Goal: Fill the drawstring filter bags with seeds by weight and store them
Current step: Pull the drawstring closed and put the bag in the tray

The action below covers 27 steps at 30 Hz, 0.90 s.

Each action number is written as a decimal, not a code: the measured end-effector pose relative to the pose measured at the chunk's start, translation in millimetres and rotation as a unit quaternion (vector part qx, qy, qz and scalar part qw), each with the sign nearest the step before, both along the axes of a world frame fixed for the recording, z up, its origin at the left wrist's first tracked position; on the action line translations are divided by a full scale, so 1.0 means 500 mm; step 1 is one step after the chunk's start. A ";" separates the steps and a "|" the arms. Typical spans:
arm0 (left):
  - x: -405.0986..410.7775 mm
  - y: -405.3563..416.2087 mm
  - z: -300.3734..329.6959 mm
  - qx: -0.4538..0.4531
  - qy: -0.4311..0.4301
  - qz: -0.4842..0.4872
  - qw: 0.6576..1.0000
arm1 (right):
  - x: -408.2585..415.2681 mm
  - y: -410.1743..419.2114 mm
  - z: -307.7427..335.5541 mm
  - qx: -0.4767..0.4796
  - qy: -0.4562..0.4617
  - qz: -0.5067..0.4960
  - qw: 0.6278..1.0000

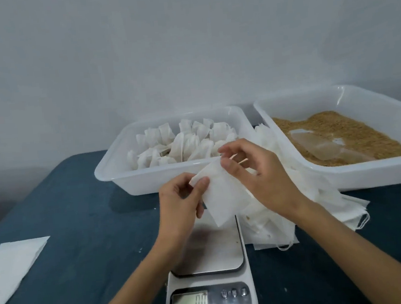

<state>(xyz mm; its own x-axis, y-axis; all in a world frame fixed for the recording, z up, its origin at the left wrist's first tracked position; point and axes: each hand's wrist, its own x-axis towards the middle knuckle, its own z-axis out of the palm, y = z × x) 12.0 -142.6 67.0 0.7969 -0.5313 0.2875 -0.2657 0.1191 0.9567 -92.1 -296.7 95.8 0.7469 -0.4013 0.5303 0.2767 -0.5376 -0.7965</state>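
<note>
Above the kitchen scale, the left hand pinches one corner of an empty filter bag while the right hand pinches its top edge, probably to open the mouth. Behind the hands is the tray of filled bags; right of them, the seed tray stays within easy reach.

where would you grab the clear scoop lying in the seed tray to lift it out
Grip the scoop at its narrow handle end, which points toward the near right corner of the seed tray. Come from above on the right side: the wide end is sunk in the seeds, while the handle seems to lie nearer the surface.
</note>
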 end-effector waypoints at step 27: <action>-0.025 0.026 -0.027 0.008 -0.331 0.111 0.937 | 0.014 0.037 -0.034 0.135 0.012 0.067 0.989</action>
